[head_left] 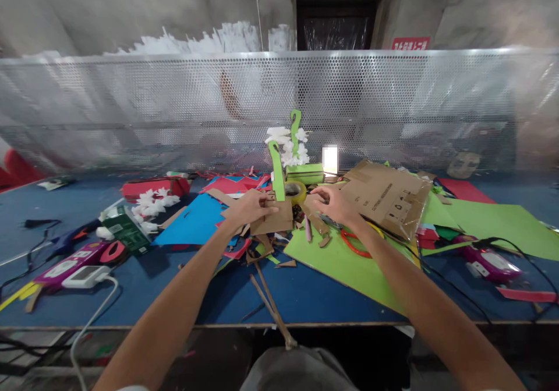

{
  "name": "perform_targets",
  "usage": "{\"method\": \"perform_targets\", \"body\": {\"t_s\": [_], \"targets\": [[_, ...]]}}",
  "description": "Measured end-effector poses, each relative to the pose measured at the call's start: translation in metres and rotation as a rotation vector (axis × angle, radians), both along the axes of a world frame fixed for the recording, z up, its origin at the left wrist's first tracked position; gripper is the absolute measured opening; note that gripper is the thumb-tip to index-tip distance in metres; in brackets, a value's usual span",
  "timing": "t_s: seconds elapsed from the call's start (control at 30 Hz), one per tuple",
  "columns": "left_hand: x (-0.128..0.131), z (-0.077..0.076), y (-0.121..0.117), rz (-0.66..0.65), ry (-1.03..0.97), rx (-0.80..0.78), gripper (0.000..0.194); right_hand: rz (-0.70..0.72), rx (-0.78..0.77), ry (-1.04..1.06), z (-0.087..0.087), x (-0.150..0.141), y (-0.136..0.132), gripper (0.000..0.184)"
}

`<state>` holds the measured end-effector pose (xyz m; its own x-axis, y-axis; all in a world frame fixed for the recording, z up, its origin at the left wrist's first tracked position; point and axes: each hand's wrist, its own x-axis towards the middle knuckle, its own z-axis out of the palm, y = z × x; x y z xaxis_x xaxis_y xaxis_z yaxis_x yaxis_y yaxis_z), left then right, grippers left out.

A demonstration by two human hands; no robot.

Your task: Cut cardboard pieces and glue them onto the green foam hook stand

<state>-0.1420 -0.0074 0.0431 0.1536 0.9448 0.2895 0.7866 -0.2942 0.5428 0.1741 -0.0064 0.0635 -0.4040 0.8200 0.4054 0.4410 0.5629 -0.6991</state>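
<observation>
My left hand (pixel 252 209) is closed on the edge of a small brown cardboard piece (pixel 271 222). A green hook-shaped strip (pixel 278 175) stands upright at that cardboard's far edge, close to my fingertips. Across from it, my right hand (pixel 332 203) is loosely curled, fingers apart, over brown cardboard scraps (pixel 318 221); nothing shows between them. Between my hands and slightly behind lies a roll of yellow tape (pixel 295 193). Scissors with orange handles (pixel 353 245) lie under my right wrist. Farther back, a second green hook strip (pixel 296 134) rises among white flower shapes (pixel 293 149) by a green box (pixel 304 173).
A large flattened cardboard package (pixel 384 196) and green sheets (pixel 340 274) cover the right side. To the left are blue card (pixel 192 219), a red box (pixel 152 189), a dark green box (pixel 126 228) and a purple power strip (pixel 72 266). A perforated metal screen (pixel 174 105) closes the back.
</observation>
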Motion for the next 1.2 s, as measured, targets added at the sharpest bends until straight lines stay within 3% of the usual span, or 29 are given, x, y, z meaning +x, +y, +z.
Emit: {"method": "perform_targets", "body": {"t_s": [0.1,0.2,0.37,0.47,0.6,0.67,0.8,1.0,1.1,1.2], "targets": [[0.004,0.005,-0.006,-0.105,-0.018,0.047,0.044,0.014,-0.089,-0.001,0.001,0.001,-0.003,0.028],[0.007,0.012,-0.017,-0.174,-0.132,0.027,0.047,-0.012,-0.063,-0.061,0.000,0.001,-0.003,0.034],[0.009,0.022,-0.031,-0.149,-0.258,0.061,0.061,-0.046,-0.013,-0.176,-0.003,0.004,0.004,0.025],[0.009,0.022,-0.031,-0.111,-0.262,0.078,0.069,-0.027,-0.146,-0.170,-0.006,0.005,0.005,0.016],[0.007,0.022,-0.031,-0.139,-0.218,0.126,0.052,0.081,-0.411,-0.105,-0.007,-0.002,-0.002,0.028],[0.005,0.023,-0.031,-0.153,-0.196,0.157,0.048,0.110,-0.468,-0.095,-0.008,-0.010,-0.008,0.030],[0.006,0.025,-0.032,-0.148,-0.154,0.187,0.042,0.132,-0.367,-0.162,-0.011,-0.029,-0.023,0.023],[0.011,0.027,-0.037,-0.113,-0.258,0.153,0.053,0.035,-0.016,-0.394,-0.012,-0.045,-0.035,0.017],[0.008,0.028,-0.037,-0.104,-0.218,0.183,0.052,-0.045,0.071,-0.378,-0.005,-0.032,-0.023,0.015],[0.004,0.028,-0.035,-0.125,-0.172,0.177,0.054,-0.143,0.082,-0.326,0.004,-0.001,0.000,0.011]]}}
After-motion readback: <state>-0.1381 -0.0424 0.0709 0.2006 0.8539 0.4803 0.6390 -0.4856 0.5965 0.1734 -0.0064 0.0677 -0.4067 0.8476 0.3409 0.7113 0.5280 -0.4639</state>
